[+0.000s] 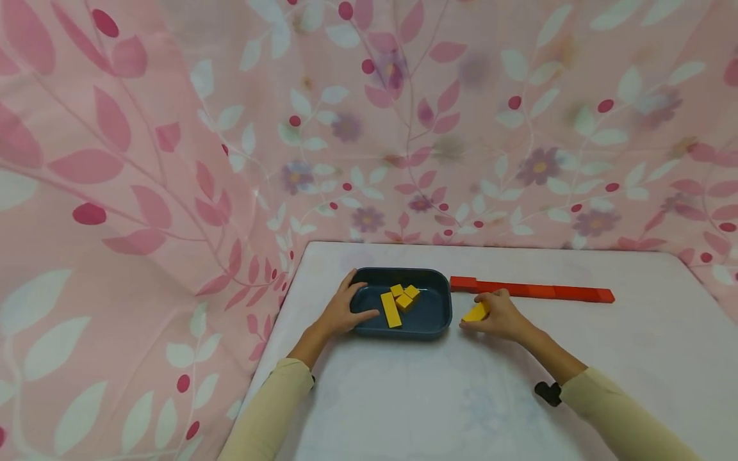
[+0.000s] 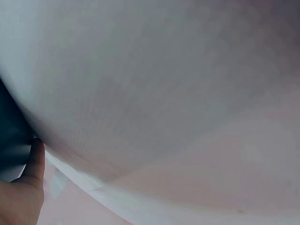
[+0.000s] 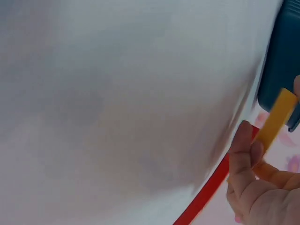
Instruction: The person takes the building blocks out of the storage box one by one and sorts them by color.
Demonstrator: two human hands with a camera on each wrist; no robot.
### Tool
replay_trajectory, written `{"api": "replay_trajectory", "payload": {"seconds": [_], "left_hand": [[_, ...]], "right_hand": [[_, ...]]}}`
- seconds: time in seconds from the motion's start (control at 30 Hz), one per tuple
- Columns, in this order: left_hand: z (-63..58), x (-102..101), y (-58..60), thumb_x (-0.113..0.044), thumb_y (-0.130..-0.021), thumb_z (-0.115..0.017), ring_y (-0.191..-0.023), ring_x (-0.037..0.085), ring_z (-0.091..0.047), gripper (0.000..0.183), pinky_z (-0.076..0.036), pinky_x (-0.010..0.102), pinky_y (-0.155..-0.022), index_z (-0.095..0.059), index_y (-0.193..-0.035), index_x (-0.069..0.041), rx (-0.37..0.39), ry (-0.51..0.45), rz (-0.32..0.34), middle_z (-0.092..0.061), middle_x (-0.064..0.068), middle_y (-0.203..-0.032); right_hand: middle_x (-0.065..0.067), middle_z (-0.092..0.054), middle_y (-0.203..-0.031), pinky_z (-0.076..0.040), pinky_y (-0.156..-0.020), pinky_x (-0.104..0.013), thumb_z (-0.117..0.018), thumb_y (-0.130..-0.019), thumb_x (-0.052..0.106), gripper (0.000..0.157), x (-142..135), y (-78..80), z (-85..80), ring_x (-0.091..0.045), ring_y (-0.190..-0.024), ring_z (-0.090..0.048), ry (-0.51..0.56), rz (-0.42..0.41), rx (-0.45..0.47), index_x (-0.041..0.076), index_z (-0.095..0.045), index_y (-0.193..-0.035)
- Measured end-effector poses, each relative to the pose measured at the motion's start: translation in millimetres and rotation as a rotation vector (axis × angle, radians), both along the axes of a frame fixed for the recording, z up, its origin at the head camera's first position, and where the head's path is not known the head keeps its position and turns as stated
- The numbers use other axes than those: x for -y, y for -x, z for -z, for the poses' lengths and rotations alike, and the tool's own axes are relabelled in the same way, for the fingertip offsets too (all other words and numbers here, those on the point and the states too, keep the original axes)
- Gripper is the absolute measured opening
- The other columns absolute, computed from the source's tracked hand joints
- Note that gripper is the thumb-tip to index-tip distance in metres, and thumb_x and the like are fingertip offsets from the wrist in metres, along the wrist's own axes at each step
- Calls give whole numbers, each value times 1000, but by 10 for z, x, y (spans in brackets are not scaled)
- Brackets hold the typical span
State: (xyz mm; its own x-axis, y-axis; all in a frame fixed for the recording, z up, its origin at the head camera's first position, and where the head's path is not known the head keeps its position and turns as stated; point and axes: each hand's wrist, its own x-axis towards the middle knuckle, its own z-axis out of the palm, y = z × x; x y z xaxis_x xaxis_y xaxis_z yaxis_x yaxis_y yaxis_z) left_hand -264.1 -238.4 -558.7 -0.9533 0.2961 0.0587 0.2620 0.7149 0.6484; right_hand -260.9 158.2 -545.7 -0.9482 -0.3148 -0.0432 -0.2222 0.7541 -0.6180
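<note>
A dark blue rectangular tray (image 1: 429, 323) stands on the table, with several yellow blocks (image 1: 391, 310) inside it, one long and the others short. My left hand (image 1: 340, 310) grips the tray's left end, its thumb over the front left corner and its fingers at the back left rim. In the left wrist view a finger (image 2: 35, 164) lies against the dark side of the tray. Just right of the tray, my right hand (image 1: 501, 316) pinches a long yellow block (image 1: 476, 312) between thumb and fingers. The right wrist view shows this yellow block (image 3: 276, 119) tilted, jutting from the fingertips.
Behind the right hand, a row of red blocks (image 1: 536, 291) runs rightward from the tray's right side. A small black object (image 1: 548, 393) shows beside the right sleeve. The white-covered table (image 1: 415, 403) ends at a pink floral curtain (image 1: 415, 128) at the back and left.
</note>
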Motion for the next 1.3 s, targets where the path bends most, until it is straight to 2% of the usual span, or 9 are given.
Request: {"api": "replay_trajectory", "payload": {"seconds": [0.1, 0.17, 0.33, 0.43, 0.53, 0.67, 0.9, 1.13, 1.3], "left_hand": [[4, -3, -1, -58, -81, -74, -151, 32, -22, 87, -29, 59, -117, -45, -147, -10, -9, -14, 1, -8, 6, -168], [16, -9, 0, -60, -81, -72, -151, 31, -21, 88, -29, 58, -117, -45, -148, -10, -8, -10, 12, -7, 5, -168], [41, -13, -12, -63, -81, -71, -152, 31, -21, 89, -30, 58, -117, -44, -148, -11, -1, 8, 16, -7, 4, -168], [22, -10, -13, -62, -80, -72, -151, 32, -21, 89, -30, 59, -116, -45, -148, -11, 2, 0, 6, -7, 5, -168], [-5, -5, 3, -60, -81, -73, -152, 31, -21, 87, -29, 59, -116, -44, -148, -12, 4, 1, 4, -7, 4, -168], [-5, 0, 33, -60, -81, -72, -152, 30, -21, 87, -29, 58, -117, -43, -149, -14, 0, 16, 4, -6, 4, -168], [12, 9, 10, -60, -81, -73, -151, 30, -22, 87, -30, 58, -117, -44, -149, -14, 9, 30, -3, -5, 2, -168], [10, 17, 21, -65, -80, -70, -151, 33, -23, 89, -31, 60, -115, -44, -148, -13, -12, 20, 12, -8, 8, -168], [20, 5, 33, -64, -80, -72, -151, 32, -23, 89, -31, 59, -116, -44, -148, -14, -9, 21, 8, -8, 5, -168]], "right_hand": [[-19, -55, -104, -51, -67, -31, -87, -70, 44, 75, 18, 26, 5, -36, -107, -41, -44, 19, 52, -6, -60, -120], [-18, -56, -105, -53, -70, -34, -88, -71, 36, 72, 6, 34, 6, -35, -106, -41, -83, 39, 110, -6, -60, -122], [-16, -61, -106, -55, -81, -41, -82, -78, 14, 47, -78, 33, 59, -30, -99, -47, -123, 45, 171, -2, -62, -117], [-14, -62, -99, -56, -80, -39, -79, -82, 15, 38, -118, 39, 86, -26, -90, -52, -97, 58, 181, 1, -62, -113], [-12, -61, -92, -58, -74, -34, -79, -83, 18, 38, -137, 62, 90, -23, -82, -54, -78, 70, 196, 0, -61, -112], [-11, -61, -93, -56, -72, -32, -78, -84, 16, 38, -155, 94, 85, -22, -84, -54, -79, 68, 191, 0, -61, -114], [-12, -62, -93, -56, -71, -31, -78, -84, 15, 37, -137, 110, 93, -23, -82, -54, -66, 96, 211, -1, -62, -114], [-13, -62, -92, -56, -71, -30, -76, -85, 11, 35, -113, 152, 116, -24, -82, -55, -71, 98, 211, -2, -62, -115], [-13, -62, -93, -56, -71, -30, -76, -84, 12, 36, -139, 155, 118, -24, -83, -55, -70, 107, 219, -1, -61, -114]]}}
